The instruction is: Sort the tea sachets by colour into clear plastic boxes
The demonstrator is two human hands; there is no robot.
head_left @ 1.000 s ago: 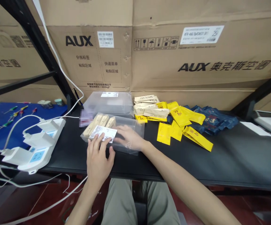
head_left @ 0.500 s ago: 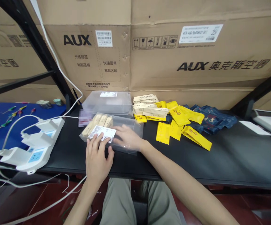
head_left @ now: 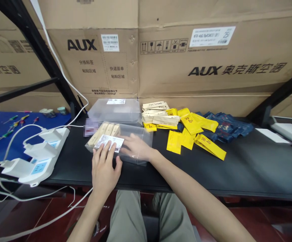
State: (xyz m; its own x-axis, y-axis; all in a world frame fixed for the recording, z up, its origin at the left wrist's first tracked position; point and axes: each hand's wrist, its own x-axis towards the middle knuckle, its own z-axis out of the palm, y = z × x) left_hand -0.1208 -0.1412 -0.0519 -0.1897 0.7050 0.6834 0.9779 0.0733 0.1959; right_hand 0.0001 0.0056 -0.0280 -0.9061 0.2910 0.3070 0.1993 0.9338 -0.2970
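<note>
A clear plastic bag (head_left: pixel 144 134) lies near the table's front edge, with several beige packets (head_left: pixel 103 131) side by side in its left part. A white printed label (head_left: pixel 110 142) is on the bag's front. My left hand (head_left: pixel 105 168) rests with spread fingers on the label and the bag's near edge. Reaching in through the bag's right end, my right hand (head_left: pixel 136 147) is inside the plastic beside the packets; its fingertips are partly hidden behind the label, so its grip is unclear. Behind lies another clear bag (head_left: pixel 115 112) with a label.
Beige packets (head_left: pixel 158 109), yellow packets (head_left: pixel 191 122) and dark blue packets (head_left: pixel 229 126) are heaped at the centre right. A white power strip (head_left: pixel 43 161) with cables stands at the left. Large cardboard boxes (head_left: pixel 161 80) rise behind the black table (head_left: pixel 236 168).
The view has shifted slightly. Both hands keep nearly the same places on and in the bag.
</note>
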